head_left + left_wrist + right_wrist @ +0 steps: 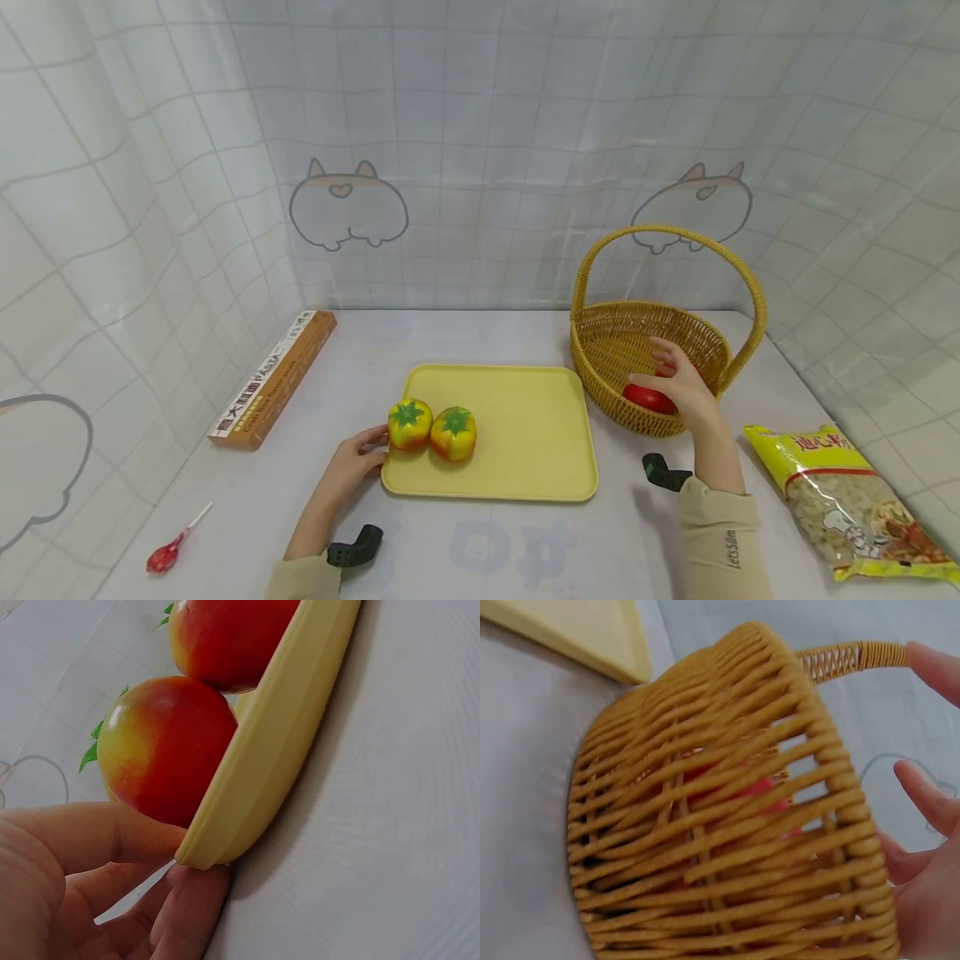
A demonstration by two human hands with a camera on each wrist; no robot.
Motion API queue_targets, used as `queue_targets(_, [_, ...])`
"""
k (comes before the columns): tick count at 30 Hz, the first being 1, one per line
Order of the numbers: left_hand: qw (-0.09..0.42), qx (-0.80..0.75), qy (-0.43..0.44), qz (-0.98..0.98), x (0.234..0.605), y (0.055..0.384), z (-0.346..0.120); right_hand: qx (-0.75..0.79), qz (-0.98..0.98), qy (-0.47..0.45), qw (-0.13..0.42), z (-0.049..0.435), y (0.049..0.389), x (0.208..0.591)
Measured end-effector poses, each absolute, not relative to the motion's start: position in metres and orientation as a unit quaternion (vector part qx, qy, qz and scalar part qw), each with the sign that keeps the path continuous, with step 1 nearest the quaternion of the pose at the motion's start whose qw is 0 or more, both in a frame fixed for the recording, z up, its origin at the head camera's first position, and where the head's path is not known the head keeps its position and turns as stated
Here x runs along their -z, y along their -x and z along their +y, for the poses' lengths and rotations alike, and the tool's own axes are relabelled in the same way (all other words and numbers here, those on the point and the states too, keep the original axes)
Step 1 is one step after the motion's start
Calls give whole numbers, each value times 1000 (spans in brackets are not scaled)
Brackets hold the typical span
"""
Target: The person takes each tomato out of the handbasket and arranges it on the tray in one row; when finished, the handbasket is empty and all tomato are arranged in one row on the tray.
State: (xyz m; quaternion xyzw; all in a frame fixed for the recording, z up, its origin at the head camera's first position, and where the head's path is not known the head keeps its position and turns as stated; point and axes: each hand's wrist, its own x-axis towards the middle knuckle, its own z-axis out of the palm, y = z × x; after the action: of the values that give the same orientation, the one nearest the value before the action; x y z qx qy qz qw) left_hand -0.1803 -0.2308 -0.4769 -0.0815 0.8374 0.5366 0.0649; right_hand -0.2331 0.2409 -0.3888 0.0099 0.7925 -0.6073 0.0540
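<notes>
Two red-and-yellow round toy fruits with green leafy tops, a left one (409, 425) and a right one (453, 433), sit side by side at the left of a yellow tray (525, 433). My left hand (356, 460) pinches the tray's left edge, thumb at the rim and fingers beneath, as the left wrist view shows. My right hand (686, 388) is over the wicker basket (592, 367), fingers spread and apart. Below it lies a red round thing (649, 398); more red shows behind the fingers. The basket's weave partly hides the red contents in the right wrist view.
A pasta box (273, 379) lies at the back left, with a red lollipop (165, 557) at the front left. A yellow-topped food bag (855, 500) lies to the right of the basket. The basket's tall handle (667, 229) arches above it. Patterned curtains enclose the table.
</notes>
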Motion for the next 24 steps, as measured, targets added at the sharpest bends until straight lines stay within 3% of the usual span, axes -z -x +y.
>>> queue_targets(24, [68,-533,87,839,481,180,-231,550,816,10,175,240,254,404])
